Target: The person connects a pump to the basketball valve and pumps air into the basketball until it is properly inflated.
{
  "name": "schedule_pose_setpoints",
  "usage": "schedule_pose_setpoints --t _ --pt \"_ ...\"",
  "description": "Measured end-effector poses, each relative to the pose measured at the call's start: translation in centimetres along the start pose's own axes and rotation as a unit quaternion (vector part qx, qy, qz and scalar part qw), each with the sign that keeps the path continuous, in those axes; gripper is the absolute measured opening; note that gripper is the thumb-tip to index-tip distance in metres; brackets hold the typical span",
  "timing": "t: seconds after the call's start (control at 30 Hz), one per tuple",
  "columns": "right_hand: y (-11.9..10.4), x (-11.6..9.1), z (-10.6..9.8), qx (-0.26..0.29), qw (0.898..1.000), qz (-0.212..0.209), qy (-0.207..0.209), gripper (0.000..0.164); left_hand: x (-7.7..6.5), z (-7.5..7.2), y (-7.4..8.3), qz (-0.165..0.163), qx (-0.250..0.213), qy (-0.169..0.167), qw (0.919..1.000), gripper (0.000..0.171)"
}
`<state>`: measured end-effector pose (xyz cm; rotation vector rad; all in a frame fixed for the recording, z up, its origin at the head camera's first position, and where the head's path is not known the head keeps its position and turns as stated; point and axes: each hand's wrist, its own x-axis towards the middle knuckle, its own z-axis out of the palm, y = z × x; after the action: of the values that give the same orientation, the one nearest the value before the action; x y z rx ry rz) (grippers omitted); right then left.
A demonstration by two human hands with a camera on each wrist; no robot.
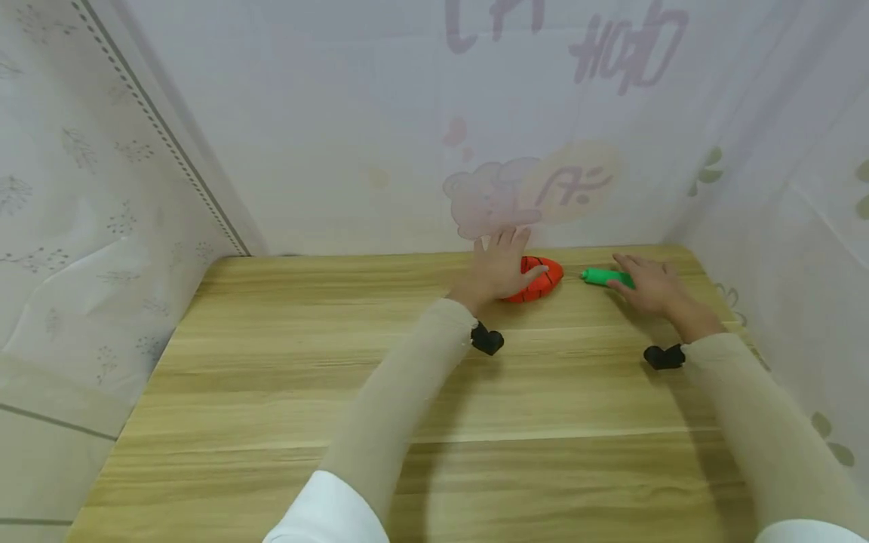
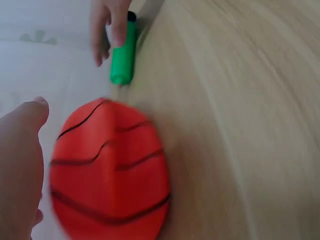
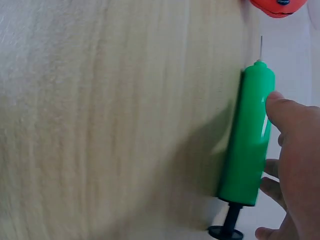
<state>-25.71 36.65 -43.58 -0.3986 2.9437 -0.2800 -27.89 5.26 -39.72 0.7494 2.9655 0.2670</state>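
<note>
A red deflated ball (image 1: 546, 280) with black lines lies near the table's back edge; in the left wrist view its creased, collapsed side (image 2: 107, 170) shows. My left hand (image 1: 498, 268) is over its left part, with fingers extended and thumb reaching across it. To its right lies a green hand pump (image 1: 596, 277), its thin needle pointing toward the ball. My right hand (image 1: 650, 286) hovers at the pump with fingers spread. In the right wrist view the thumb meets or nearly meets the pump's green barrel (image 3: 245, 145), and the black handle (image 3: 227, 231) sticks out below.
The wooden table (image 1: 292, 362) stretches toward me in front of both hands. A pale printed cloth (image 1: 339, 151) hangs right behind the back edge, with more cloth at the left and right sides. A black wrist camera (image 1: 487, 339) sits under each wrist.
</note>
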Motion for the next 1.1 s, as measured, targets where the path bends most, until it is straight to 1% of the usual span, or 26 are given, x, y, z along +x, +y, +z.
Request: schedule_pose_setpoints --t 0.1,0.17,0.23,0.37,0.43,0.57,0.7,0.8,0.9,1.0,1.1 --pt "0.2 0.1 0.7 0.0 1.0 -0.011 0.008 0.067 0.6 1.4 1.2 -0.002 0.038 -0.006 0.9993 0.08" --pt "0.3 0.1 1.1 0.0 1.0 -0.018 0.01 0.066 0.7 2.3 1.8 -0.002 0.051 -0.011 0.9986 0.081" --pt "0.2 0.1 1.4 -0.004 1.0 -0.023 0.009 0.065 0.8 2.9 2.1 -0.004 0.055 -0.01 0.9984 0.082" --pt "0.1 0.2 1.6 0.002 0.999 -0.033 0.021 0.061 0.7 3.6 2.5 -0.017 0.061 0.007 0.998 0.079" --pt "0.1 0.2 1.7 0.01 0.999 -0.035 0.027 0.059 0.7 3.7 2.8 -0.024 0.066 0.011 0.9975 0.076" --pt "0.1 0.2 1.9 0.026 0.998 -0.041 0.03 0.054 0.8 3.6 3.3 -0.028 0.076 0.002 0.9967 0.07" --pt "0.1 0.2 2.0 0.027 0.999 -0.039 0.021 0.049 1.0 3.1 3.8 -0.015 0.097 -0.007 0.9951 0.052" --pt "0.1 0.3 2.0 0.026 0.999 -0.033 0.018 0.048 1.1 2.8 4.1 0.004 0.109 -0.015 0.9939 0.041" --pt "0.1 0.2 1.9 0.023 0.999 -0.027 0.02 0.046 1.1 2.6 4.2 0.017 0.111 -0.026 0.9934 0.038" --pt "0.1 0.2 1.8 0.017 0.999 -0.028 0.021 0.046 1.0 2.4 4.2 0.023 0.113 -0.035 0.9928 0.034" --pt "0.2 0.2 1.8 0.014 0.999 -0.029 0.021 0.046 1.0 2.3 4.3 0.022 0.115 -0.044 0.9922 0.04"
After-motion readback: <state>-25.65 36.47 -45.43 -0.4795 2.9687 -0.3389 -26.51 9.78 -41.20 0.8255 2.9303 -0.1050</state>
